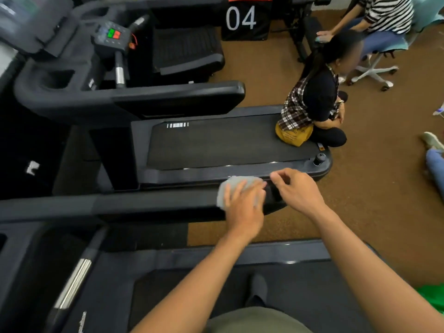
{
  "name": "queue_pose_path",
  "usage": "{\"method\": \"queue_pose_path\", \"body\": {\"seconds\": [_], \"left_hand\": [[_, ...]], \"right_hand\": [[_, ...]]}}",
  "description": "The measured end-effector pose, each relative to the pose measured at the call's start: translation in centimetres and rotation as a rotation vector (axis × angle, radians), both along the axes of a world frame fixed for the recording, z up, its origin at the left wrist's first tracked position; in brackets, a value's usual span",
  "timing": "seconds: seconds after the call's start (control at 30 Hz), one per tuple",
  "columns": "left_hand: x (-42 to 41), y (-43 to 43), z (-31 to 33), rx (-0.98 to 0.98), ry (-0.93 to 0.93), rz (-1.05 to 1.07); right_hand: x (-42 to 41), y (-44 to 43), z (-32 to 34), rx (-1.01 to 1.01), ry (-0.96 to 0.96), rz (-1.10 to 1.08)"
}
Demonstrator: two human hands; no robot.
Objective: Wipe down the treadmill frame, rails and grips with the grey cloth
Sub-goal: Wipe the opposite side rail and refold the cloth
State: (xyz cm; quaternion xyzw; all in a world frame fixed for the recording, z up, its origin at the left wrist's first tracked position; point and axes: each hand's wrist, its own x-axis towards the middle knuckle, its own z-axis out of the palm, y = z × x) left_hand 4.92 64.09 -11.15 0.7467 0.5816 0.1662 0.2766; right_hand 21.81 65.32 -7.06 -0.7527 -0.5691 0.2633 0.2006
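The treadmill handrail (108, 205) runs as a long dark bar from the left edge to the middle of the frame, and I lean over it from my own belt at the bottom. Beyond it lies the neighbouring treadmill deck (216, 145), where a seated person (314, 102) crouches at centre right; if I reach too far past the rail's end, I judge my weight could tip forward toward that deck. The grey cloth (236, 188) sits at the rail's right-hand end, just right of centre, pressed flat under my left hand (243, 207). That grip is spread apart, fingers flat, pinning the cloth and not clamping it, so a fast stroke could leave it bunched or let it slide off the rounded end to the floor. My right hand (298, 188), just beside it, has its grip loosely curled and clamped on nothing; it could catch the cloth's edge. The picture is motion-blurred here, so finer contact I cannot tell.
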Motion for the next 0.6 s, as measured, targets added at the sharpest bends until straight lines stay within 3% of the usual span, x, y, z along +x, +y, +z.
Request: {"method": "queue_pose_path", "body": {"seconds": [0.1,0.23,0.37,0.5,0.6], "left_hand": [[2.5,-2.0,-1.6,0.159,0.062,-0.184],[-1.7,-2.3,-4.3,0.531,0.215,-0.407],[-9.2,-2.6,-5.5,0.632,0.402,-0.472],[-18.1,-2.7,-5.4,0.583,0.45,-0.273],[-24.2,-2.7,-4.9,0.394,0.393,0.108]], "right_hand": [[0.0,0.1,-0.2,0.058,-0.008,0.023],[-2.9,-0.3,-1.1,0.114,-0.11,0.217],[-6.2,-0.2,-1.9,0.123,-0.18,0.355],[-8.1,0.1,-1.8,0.107,-0.185,0.443],[-8.4,0.3,-1.6,0.085,-0.186,0.472]]}}
